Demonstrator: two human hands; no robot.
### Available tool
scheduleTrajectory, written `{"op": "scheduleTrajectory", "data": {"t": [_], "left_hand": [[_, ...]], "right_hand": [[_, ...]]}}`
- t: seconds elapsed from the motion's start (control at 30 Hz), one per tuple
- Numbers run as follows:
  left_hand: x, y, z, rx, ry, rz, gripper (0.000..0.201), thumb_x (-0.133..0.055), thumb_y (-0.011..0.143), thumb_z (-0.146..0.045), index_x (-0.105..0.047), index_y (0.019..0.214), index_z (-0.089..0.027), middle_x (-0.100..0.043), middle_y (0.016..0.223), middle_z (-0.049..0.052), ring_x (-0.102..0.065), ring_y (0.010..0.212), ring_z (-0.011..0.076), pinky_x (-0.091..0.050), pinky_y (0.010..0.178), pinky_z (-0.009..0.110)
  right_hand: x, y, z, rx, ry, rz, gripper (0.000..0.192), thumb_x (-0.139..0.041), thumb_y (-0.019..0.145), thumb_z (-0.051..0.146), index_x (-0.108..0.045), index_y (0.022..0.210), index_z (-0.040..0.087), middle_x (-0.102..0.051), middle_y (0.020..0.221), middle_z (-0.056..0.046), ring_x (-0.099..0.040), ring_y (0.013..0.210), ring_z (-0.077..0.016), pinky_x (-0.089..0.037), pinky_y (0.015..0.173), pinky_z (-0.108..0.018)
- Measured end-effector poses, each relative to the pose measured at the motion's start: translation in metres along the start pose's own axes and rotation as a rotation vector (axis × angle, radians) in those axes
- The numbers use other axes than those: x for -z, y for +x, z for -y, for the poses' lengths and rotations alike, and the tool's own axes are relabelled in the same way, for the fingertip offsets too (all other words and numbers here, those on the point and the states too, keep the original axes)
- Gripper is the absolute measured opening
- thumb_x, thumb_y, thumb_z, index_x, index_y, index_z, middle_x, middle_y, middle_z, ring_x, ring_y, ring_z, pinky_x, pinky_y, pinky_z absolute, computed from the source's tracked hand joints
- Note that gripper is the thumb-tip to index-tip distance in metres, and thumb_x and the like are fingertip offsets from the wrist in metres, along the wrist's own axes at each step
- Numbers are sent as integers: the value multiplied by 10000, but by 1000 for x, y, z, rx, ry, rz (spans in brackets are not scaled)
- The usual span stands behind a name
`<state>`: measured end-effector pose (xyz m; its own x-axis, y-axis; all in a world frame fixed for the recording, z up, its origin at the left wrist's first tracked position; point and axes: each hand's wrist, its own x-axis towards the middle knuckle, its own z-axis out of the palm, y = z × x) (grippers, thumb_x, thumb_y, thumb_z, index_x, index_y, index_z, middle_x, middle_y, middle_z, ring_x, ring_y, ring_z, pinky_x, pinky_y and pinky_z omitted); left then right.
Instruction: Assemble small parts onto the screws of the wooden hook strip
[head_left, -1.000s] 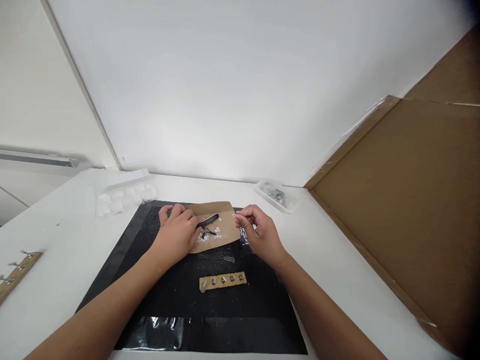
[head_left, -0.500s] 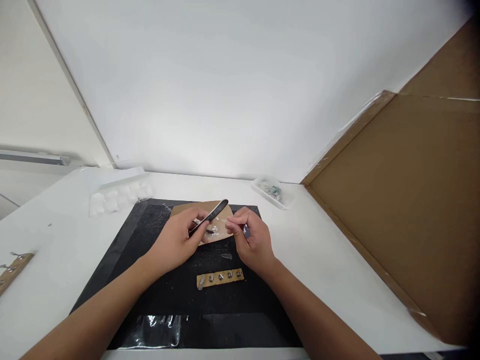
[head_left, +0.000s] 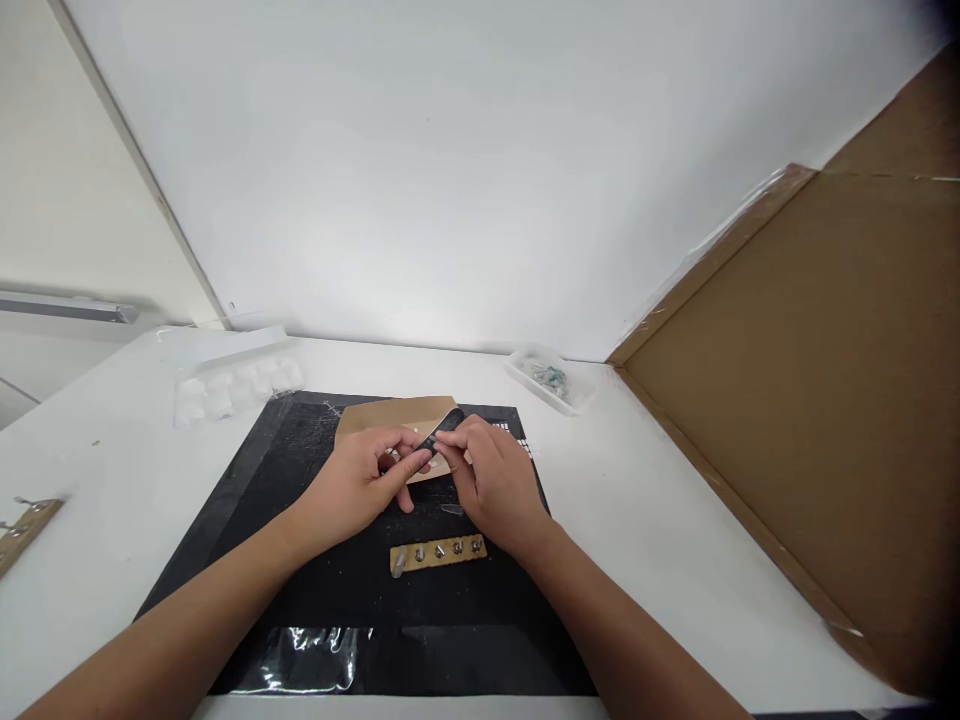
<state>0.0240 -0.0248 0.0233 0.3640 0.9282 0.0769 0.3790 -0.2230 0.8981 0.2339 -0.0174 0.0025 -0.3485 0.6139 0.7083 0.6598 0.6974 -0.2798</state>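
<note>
My left hand [head_left: 379, 465] is closed round a black nail file [head_left: 451, 420], which slants up to the right. My right hand [head_left: 491, 475] pinches at the file's face, holding a small clear piece that looks like a nail tip [head_left: 433, 438], mostly covered by the fingers. Beneath both hands lies a brown paper sheet [head_left: 367, 413] with small white bits on it. Nearer me, a wooden strip with metal posts [head_left: 439, 553] rests on the black mat [head_left: 315, 600]; a clear nail tip [head_left: 399, 562] is at its left end. Another clear tip [head_left: 451, 509] lies just above the strip.
A clear tray with white compartments [head_left: 236, 390] stands at the back left. At the back right is a white dish [head_left: 551, 380] with greenish contents. Another wooden strip [head_left: 30, 535] lies at the left edge. A cardboard panel [head_left: 787, 400] borders the right; small white squares [head_left: 525, 446] show beside my right hand.
My right hand has moved left, bringing its fingertips onto the file. The file's upper end has shifted slightly right and down. White squares now show beside the right hand.
</note>
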Motion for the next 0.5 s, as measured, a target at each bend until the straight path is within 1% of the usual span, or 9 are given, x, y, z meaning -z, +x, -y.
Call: {"op": "scheduleTrajectory", "data": {"t": [0.1,0.13,0.27,0.43,0.5], "left_hand": [[0,-1,-2,-20,-3,-38,271,-633,1014,-479,-736,965,-232,-788,860,17,-746,577,159,-509,481,228],[0,-2,-3,-6,-13,-32,279,-637,1010,-486,-732,962,-228,-789,886,20,-753,587,159,-519,486,226],[0,-2,-8,78,-69,32,314,-636,1011,-513,-720,980,-211,-733,761,1,-764,615,164,-490,468,189],[0,-2,-8,105,-66,11,310,-659,1003,-497,-703,952,-194,-696,603,-16,-706,536,140,-448,476,173],[-1,-1,-8,116,-74,8,307,-660,1003,-490,-702,951,-190,-703,604,-10,-704,536,140,-454,484,176]], "right_hand": [[2,1,2,10,-5,5,153,-528,1110,222,-625,993,206,-665,816,-33,-614,740,-194,-445,695,-320],[3,1,3,22,-12,11,166,-528,1109,216,-616,968,208,-654,804,-29,-599,725,-190,-436,686,-319],[7,1,6,81,-72,3,201,-558,1087,174,-569,891,218,-618,748,-9,-536,665,-182,-390,653,-331],[6,3,6,40,-123,-74,223,-577,1066,145,-502,875,231,-640,766,-16,-585,685,-189,-387,681,-352],[4,3,5,54,-150,-81,247,-570,1065,134,-474,863,238,-639,758,-11,-583,674,-185,-381,686,-356]]}}
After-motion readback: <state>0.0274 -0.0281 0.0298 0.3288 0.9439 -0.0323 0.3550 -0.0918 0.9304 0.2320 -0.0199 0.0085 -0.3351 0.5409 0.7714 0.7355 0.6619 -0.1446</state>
